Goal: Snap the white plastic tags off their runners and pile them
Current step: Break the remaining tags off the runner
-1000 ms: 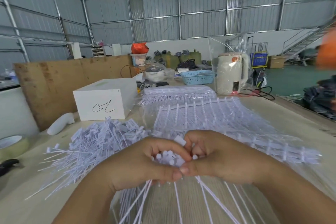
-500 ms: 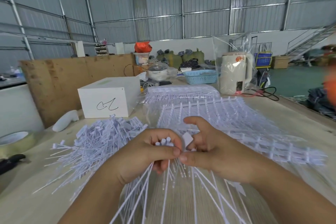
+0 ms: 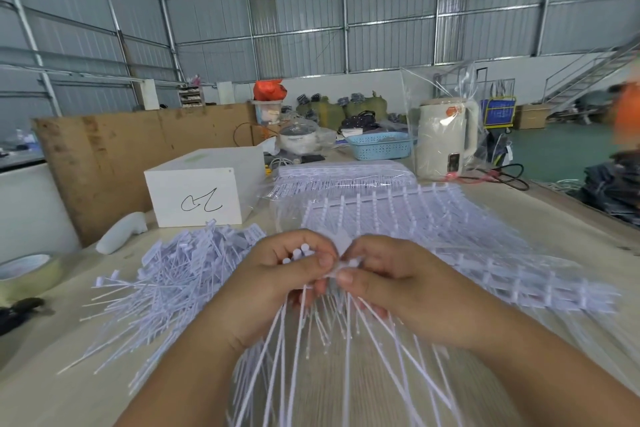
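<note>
tails: long white strips [image 3: 311,350] fan down toward the camera from under both hands, blurry, so prob mid-move

left hand [image 3: 277,284]: fingers curled round a bunch of tags [image 3: 298,253], round ends poking up above the thumb. Same grip as half a sec ago

right hand [image 3: 391,284]: thumb + forefinger pinching one flat tag head [image 3: 341,246] right at the left thumb tip. Forefinger was sticking up 0.5 s ago, now it's closed down on the tag w/ the hands pressed closer. I'd guess that's the actual snap/twist happening, can't see if it's come free yet

pile [image 3: 180,274]: loose snapped tags heaped just left of the left hand, looks unchanged, so nothing's been dropped on it in the last sec

runners [image 3: 433,229]: uncut sheets spread behind + right of the right hand, more in a clear bag [image 3: 343,177] beyond. Lots left imo

further back: white box [image 3: 204,184] behind the pile, tape roll [image 3: 27,270] far left, kettle [image 3: 445,139] far right
</note>
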A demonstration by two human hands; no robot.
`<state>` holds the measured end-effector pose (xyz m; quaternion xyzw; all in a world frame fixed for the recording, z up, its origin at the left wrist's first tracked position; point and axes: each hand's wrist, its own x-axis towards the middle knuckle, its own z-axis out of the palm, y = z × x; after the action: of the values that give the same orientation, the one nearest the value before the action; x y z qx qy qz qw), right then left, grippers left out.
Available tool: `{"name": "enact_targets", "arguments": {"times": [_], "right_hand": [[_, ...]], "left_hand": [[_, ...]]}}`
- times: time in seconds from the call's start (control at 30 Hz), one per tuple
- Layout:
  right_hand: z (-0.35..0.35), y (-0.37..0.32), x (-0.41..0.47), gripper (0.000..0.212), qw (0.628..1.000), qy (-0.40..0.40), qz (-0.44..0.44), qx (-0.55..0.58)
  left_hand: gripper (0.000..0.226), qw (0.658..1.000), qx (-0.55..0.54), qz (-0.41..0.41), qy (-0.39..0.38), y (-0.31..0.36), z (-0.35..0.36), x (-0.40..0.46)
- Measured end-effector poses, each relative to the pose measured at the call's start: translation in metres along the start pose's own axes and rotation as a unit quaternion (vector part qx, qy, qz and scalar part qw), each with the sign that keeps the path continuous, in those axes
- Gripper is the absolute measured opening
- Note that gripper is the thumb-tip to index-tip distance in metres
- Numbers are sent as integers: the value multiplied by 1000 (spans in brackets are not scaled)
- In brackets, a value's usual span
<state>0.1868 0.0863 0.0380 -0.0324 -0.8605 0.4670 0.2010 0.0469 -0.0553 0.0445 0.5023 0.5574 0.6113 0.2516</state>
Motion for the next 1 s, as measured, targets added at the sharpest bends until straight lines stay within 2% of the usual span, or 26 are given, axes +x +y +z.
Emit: {"name": "enact_targets", "arguments": {"times": [0.03,0.1,0.2,0.33,0.47,0.63,0.7,0.8,0.87,0.9,1.0], "right_hand": [[-3,-1,-1,25,999,-10,6,-34],[-8,-2,-2,32,999,-10,28,-29],[-5,-4,-1,34,997,55,25,-44],[10,-3,2,34,984,152,21,-91],[23,-5,3,41,964,244,0,-102],[31,-9,3,33,950,283,-44,-124],[35,-13,3,34,945,296,-56,-128],[24,-15,3,39,938,343,-49,-27],[8,-13,3,42,943,329,-37,18],[4,-11,2,42,956,290,-30,40],[2,-10,1,44,990,123,-38,63]], "left_hand": [[8,1000,1,7,29,-2,-1,1],[6,997,12,19,74,-4,-2,3],[16,993,5,31,114,-6,5,6],[30,976,-28,49,212,-8,20,10],[25,951,-58,54,300,-6,38,11],[24,938,-115,46,325,-1,46,8],[24,928,-212,5,306,-1,40,8],[26,887,-370,-42,272,-4,12,10],[17,890,-375,-49,256,-5,-3,13],[15,905,-343,-55,244,-4,-5,14],[18,973,-141,-42,177,-4,8,13]]}}
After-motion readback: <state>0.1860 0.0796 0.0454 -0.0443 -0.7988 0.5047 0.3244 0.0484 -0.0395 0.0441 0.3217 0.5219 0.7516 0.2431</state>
